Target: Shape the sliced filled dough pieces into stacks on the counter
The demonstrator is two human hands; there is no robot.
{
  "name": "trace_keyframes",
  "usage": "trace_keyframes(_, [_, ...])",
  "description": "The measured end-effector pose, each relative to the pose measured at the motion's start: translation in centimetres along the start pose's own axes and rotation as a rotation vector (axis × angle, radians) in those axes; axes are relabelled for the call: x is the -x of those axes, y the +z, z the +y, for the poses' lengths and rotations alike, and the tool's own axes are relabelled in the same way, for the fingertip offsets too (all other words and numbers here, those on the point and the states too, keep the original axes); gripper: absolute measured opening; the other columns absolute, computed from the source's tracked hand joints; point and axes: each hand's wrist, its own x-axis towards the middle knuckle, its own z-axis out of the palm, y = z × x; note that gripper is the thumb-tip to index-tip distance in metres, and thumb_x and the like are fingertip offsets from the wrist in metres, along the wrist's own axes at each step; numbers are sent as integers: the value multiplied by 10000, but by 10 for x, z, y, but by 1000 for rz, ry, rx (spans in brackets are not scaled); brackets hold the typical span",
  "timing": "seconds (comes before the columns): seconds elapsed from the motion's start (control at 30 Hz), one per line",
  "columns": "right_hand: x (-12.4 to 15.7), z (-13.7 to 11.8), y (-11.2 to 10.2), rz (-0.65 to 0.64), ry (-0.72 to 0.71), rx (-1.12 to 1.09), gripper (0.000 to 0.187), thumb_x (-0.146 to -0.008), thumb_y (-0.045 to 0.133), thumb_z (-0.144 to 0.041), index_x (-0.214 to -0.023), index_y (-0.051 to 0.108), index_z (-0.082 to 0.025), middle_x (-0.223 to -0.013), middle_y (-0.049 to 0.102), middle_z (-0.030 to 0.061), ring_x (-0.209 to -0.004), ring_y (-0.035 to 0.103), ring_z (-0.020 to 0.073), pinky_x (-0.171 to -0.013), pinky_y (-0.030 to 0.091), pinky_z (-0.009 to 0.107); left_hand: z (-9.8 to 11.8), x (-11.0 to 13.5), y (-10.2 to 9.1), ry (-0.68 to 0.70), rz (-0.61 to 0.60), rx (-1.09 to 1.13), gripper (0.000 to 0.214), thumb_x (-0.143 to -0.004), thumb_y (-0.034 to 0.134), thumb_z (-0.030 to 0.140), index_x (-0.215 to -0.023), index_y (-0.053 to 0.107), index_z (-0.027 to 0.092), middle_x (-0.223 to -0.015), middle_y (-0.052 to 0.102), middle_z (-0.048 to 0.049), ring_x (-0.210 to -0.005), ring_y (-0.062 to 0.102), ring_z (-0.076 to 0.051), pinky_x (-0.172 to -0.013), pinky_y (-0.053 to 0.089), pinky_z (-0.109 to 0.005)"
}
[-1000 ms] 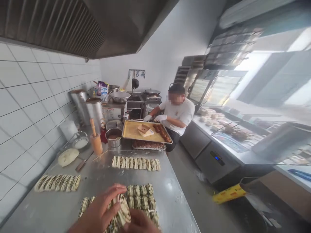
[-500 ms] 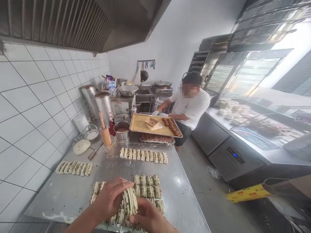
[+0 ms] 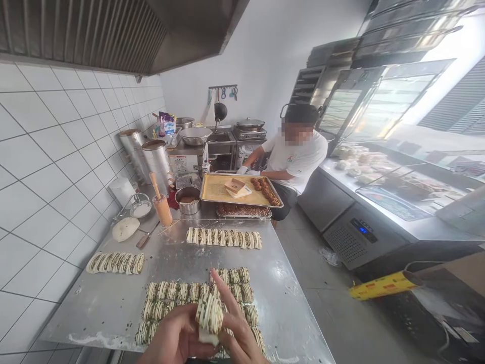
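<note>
Both my hands hold one striped dough piece (image 3: pixel 209 314) with green filling, raised just above the steel table (image 3: pixel 113 303) at its near edge. My left hand (image 3: pixel 178 338) cups it from the left and below, fingers curled. My right hand (image 3: pixel 237 328) pinches it from the right, one finger stretched up. Directly beneath lie rows of the same cut dough pieces (image 3: pixel 178 293). Another row (image 3: pixel 223 237) lies further back, and a third row (image 3: pixel 115 263) sits at the left.
A person in a white shirt (image 3: pixel 299 156) with gloved hands works at a yellow-lined tray (image 3: pixel 215 189) at the table's far end. A flat dough disc (image 3: pixel 126 228), wooden rolling pin (image 3: pixel 161 202), metal bowl (image 3: pixel 188 199) and tall steel canisters (image 3: pixel 157 159) stand behind. A steel counter (image 3: pixel 359 222) runs right.
My hands have dropped lower and nearer with the dough piece. My left hand moved from on top of it to beneath it, and more rows of dough now show under them.
</note>
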Motion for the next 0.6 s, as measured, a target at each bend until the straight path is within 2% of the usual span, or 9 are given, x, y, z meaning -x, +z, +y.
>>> trace_keyframes(0.07, [8,1,-10,-96,-30,-13,430,-1019,487,-552,-1337,681,-337,-1767,163,-31,-1634,118,320,-1312,187,569,3,-3,-2,2,57,6,412,-739,765,437,-1033,733,149,-984,763,-128,-890,727,-281,-830,592,-424])
trace_keyframes(0.13, [13,4,-14,-144,3,-57,425,-1008,523,-558,-1354,669,-360,-1760,181,-50,-1634,120,306,-1316,188,542,1,-6,-5,41,72,-89,539,-750,797,556,-1125,707,179,-1062,756,-135,-949,723,-297,-847,584,-426])
trace_keyframes(0.23, [11,17,-7,-94,117,-124,375,-1007,536,-560,-1175,768,-317,-1755,212,-39,-1627,172,301,-1313,211,506,-11,-16,-11,153,-14,-328,649,-700,861,580,-1202,681,210,-1124,737,-115,-1006,696,-295,-876,554,-396])
trace_keyframes(0.33, [4,44,-2,121,255,-215,413,-884,694,-635,-951,820,-247,-1714,340,54,-1571,325,375,-1253,342,538,-19,-49,-23,213,-24,-467,637,-727,841,504,-1269,649,231,-1146,724,-85,-1047,675,-274,-928,527,-375])
trace_keyframes(0.43, [7,76,-13,475,559,-290,607,-678,818,-731,-984,827,-207,-1439,664,168,-1335,594,433,-1126,485,567,-16,-108,-45,203,166,-676,565,-774,781,462,-1276,627,255,-1122,722,-58,-992,682,-236,-906,531,-350])
trace_keyframes(0.47, [12,85,-20,584,646,-294,687,-611,835,-760,-1000,827,-193,-1291,746,171,-1241,650,433,-1094,510,564,-13,-131,-54,184,242,-774,540,-791,765,467,-1269,620,261,-1107,723,-50,-968,686,-225,-887,535,-340])
trace_keyframes(0.53, [24,97,-37,740,738,-303,756,-533,856,-770,-1007,825,-181,-1089,803,138,-1126,697,405,-1053,544,521,-5,-177,-70,142,309,-863,497,-821,755,460,-1248,615,247,-1102,721,-59,-963,690,-222,-877,538,-338])
trace_keyframes(0.6, [38,102,-51,822,765,-340,695,-530,871,-732,-956,824,-184,-1072,803,113,-1099,709,368,-1011,575,455,-1,-218,-85,102,335,-923,440,-874,730,461,-1222,621,214,-1117,713,-71,-970,689,-217,-880,551,-358])
